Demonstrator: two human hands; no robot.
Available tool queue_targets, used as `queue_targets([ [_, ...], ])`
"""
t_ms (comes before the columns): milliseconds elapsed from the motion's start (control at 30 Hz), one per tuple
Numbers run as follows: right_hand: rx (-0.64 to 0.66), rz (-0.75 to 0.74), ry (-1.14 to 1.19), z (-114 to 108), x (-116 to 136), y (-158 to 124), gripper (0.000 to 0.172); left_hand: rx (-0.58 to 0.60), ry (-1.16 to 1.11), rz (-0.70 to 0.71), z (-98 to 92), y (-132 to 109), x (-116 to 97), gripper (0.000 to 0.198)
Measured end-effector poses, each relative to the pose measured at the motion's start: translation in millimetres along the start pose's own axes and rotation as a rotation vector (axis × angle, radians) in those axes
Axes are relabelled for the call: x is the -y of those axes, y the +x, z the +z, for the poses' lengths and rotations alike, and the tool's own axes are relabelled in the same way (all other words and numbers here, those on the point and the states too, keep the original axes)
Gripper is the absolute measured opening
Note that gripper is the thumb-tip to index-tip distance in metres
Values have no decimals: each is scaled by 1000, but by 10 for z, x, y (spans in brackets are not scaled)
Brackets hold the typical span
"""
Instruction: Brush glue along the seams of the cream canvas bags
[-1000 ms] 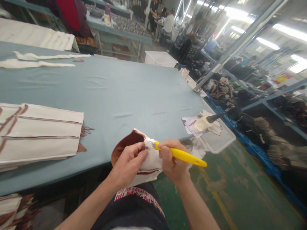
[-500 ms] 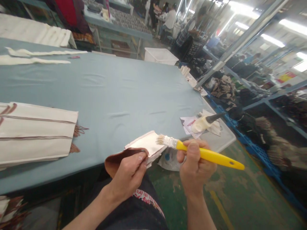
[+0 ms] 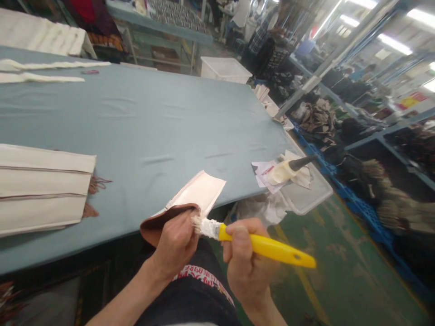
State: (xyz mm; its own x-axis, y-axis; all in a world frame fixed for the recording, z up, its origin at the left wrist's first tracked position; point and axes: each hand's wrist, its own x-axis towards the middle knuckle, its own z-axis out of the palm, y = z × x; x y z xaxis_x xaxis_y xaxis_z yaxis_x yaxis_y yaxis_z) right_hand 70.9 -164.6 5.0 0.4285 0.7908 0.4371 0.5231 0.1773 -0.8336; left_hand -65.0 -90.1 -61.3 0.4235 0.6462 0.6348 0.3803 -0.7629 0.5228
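Observation:
My left hand (image 3: 177, 242) is closed on a cream panel (image 3: 199, 191) at the table's front edge, pinching its folded-back brown flap (image 3: 152, 225). What material the panel is made of I cannot tell for sure; it looks like leather or coated cloth. In my right hand (image 3: 246, 260) is a paintbrush (image 3: 268, 248) with a yellow handle, fingers wrapped round it. White paste coats the brush's ferrule and bristles. The bristle tip lies right by my left fingertips, at the panel's near edge.
Cream strips with brown tassel-like ends (image 3: 44, 190) lie on the blue-grey table (image 3: 176, 131) at left. Right of the panel, a white paste-covered container (image 3: 280, 173) with a dark handle sits on papers by a translucent tray (image 3: 309, 197). A white bin (image 3: 224, 70) stands beyond the far edge.
The paintbrush has moved left and toward me, from the panel's upper face to its edge near my left fingers. My view has shifted slightly, and the panel now shows more of its surface.

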Motion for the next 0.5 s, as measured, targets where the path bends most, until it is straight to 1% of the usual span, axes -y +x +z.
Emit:
queue_targets([
  [100,-95,39,73,-75,-56,173,26,-12,15,-8,54,-3,9,23],
  [167,-173,44,38,-100,-131,304,27,-15,25,-22,86,2,9,24],
  [200,-189,42,4,-94,-172,348,28,-16,26,-28,101,5,8,25],
  [267,-143,45,-51,-46,-232,363,30,-12,21,-38,121,8,10,27],
  [333,-51,62,-44,22,-241,291,29,-1,8,-46,131,3,25,26],
  [400,8,90,-2,66,-196,191,28,11,-6,-50,132,-9,52,28],
  [467,13,90,23,56,-132,141,28,17,-21,-45,131,-20,84,30],
  [500,-8,80,29,34,-107,147,28,14,-28,-41,131,-21,97,31],
])
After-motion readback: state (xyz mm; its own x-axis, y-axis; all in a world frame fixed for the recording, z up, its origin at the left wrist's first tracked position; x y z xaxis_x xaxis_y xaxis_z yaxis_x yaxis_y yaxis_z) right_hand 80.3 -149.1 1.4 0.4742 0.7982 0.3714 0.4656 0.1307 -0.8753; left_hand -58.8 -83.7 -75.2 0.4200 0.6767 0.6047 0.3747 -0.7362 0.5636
